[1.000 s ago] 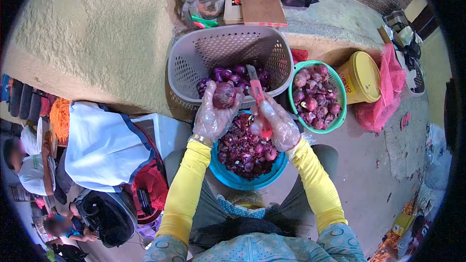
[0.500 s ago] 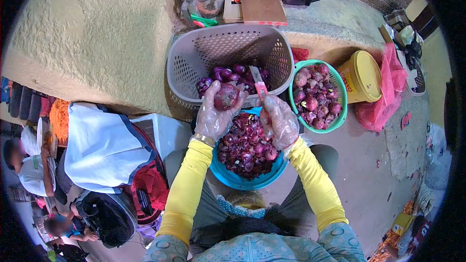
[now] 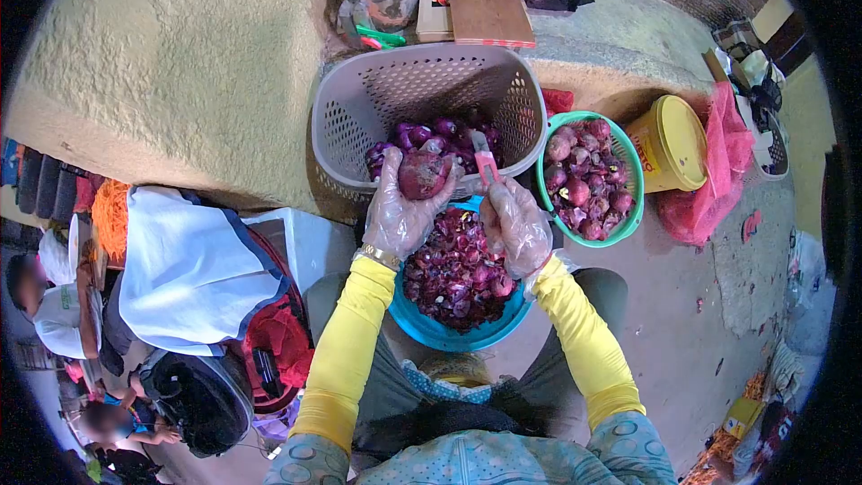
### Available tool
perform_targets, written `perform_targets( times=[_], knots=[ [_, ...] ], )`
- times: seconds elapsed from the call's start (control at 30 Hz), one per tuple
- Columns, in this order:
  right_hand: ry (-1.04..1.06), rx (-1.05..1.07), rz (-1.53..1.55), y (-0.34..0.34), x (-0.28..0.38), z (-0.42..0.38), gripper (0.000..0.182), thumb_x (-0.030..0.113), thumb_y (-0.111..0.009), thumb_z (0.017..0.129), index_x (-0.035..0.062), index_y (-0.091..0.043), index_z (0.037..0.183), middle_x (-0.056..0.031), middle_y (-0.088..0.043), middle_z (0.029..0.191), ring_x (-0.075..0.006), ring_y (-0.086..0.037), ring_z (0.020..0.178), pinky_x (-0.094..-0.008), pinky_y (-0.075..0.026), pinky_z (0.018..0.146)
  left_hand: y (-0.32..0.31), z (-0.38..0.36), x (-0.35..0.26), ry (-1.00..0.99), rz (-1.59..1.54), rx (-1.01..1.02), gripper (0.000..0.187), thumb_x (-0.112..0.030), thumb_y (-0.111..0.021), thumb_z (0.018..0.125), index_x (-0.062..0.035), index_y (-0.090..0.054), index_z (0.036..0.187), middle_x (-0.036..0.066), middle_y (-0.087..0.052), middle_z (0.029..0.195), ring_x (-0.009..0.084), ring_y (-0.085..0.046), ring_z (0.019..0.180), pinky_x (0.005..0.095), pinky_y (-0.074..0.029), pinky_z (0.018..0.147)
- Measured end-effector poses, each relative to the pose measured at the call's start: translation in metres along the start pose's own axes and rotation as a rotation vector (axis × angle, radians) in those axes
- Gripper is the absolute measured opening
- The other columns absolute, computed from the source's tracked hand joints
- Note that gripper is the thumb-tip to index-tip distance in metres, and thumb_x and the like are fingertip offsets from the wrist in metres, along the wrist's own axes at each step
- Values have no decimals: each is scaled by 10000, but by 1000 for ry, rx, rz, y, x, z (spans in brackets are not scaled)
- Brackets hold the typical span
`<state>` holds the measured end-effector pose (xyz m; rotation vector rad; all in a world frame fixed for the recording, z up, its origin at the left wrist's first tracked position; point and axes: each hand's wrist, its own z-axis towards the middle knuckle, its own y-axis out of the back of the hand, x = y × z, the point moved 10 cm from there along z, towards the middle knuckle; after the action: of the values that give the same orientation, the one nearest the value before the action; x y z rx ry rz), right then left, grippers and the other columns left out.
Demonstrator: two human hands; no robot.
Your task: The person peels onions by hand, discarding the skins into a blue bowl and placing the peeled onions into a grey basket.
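Note:
My left hand [image 3: 396, 211], in a clear plastic glove, holds a red onion [image 3: 422, 174] up over the blue bowl [image 3: 449, 334] of purple onion skins. My right hand [image 3: 515, 224], also gloved, grips a pink-handled knife [image 3: 484, 159] with its blade pointing up, just right of the onion. Right behind both hands stands a grey perforated basket [image 3: 377, 99] holding peeled purple onions. A green basket [image 3: 633, 216] of unpeeled onions sits to the right.
A yellow lidded bucket [image 3: 669, 144] and a pink mesh sack [image 3: 723, 162] lie right of the green basket. A white cloth over bags [image 3: 193, 274] lies at my left, with other people seated beyond. A brown board [image 3: 488, 9] rests on the ledge behind.
My right hand has drawn down and in toward the onion, the knife blade closing in beside it. The left hand has tilted the onion slightly.

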<state>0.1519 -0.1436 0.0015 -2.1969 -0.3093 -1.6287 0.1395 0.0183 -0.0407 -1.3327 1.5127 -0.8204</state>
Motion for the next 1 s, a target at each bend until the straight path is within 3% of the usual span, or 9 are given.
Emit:
perform_targets(
  times=[0.13,0.3,0.43,0.47,0.5,0.6,0.87,0.93,1.0],
  knots=[
    [11,74,87,-3,-1,4,349,385,-437,1111,63,-571,1128,14,-491,771,-91,-421,519,-243,-343,466,10,5,0,-8,48,-15,479,-387,-624,1037,-43,-520,1354,193,-601,1343,395,-589,1251,574,-517,1071],
    [76,254,463,-18,4,14,290,284,-472,1116,49,-502,1283,-16,-555,1001,-101,-494,734,-263,-443,633,11,4,5,7,99,1,494,-428,-613,1036,-52,-528,1345,183,-603,1332,368,-612,1219,576,-526,1054],
    [193,319,-1,-16,12,10,317,196,-458,1111,44,-475,1389,-41,-575,1042,-151,-561,846,-341,-510,730,11,-4,7,9,284,-38,479,-437,-607,1032,-77,-550,1342,150,-626,1308,317,-627,1208,548,-534,1042],
    [256,186,-263,-9,22,11,346,304,-620,1039,20,-597,1236,-75,-615,930,-186,-588,794,-350,-529,763,9,-7,6,4,352,-86,463,-432,-597,1035,-81,-569,1335,141,-642,1295,303,-636,1200,532,-537,1040],
    [256,185,-263,-8,33,11,346,304,-620,1039,20,-597,1236,-75,-615,930,-186,-588,794,-350,-529,763,10,-7,6,4,353,-85,463,-432,-597,1035,-81,-569,1335,141,-642,1295,303,-636,1200,532,-537,1040],
    [351,66,-923,-5,44,14,587,558,-910,668,47,-724,888,-85,-614,693,-227,-644,665,-359,-524,660,8,-5,24,152,415,31,479,-435,-564,1048,-66,-608,1349,126,-650,1317,274,-635,1213,501,-532,1042],
    [445,52,-1140,-7,53,12,717,735,-844,587,136,-769,972,-144,-724,759,-353,-718,719,-447,-575,688,53,12,44,269,558,136,532,-417,-558,1066,-25,-555,1425,139,-625,1383,231,-609,1259,419,-488,1096],
    [516,51,-1134,-10,56,9,776,739,-861,566,70,-768,949,-149,-679,675,-350,-692,652,-436,-547,643,47,16,24,-41,1229,258,482,-356,-533,1088,-2,-539,1415,131,-630,1370,213,-608,1241,401,-471,1113],
    [498,53,-1189,-11,54,9,767,747,-857,562,75,-759,919,-149,-674,665,-352,-691,649,-442,-544,637,40,6,35,141,862,147,471,-385,-544,1077,-10,-584,1359,134,-664,1318,249,-633,1206,438,-480,1096]
  ],
)
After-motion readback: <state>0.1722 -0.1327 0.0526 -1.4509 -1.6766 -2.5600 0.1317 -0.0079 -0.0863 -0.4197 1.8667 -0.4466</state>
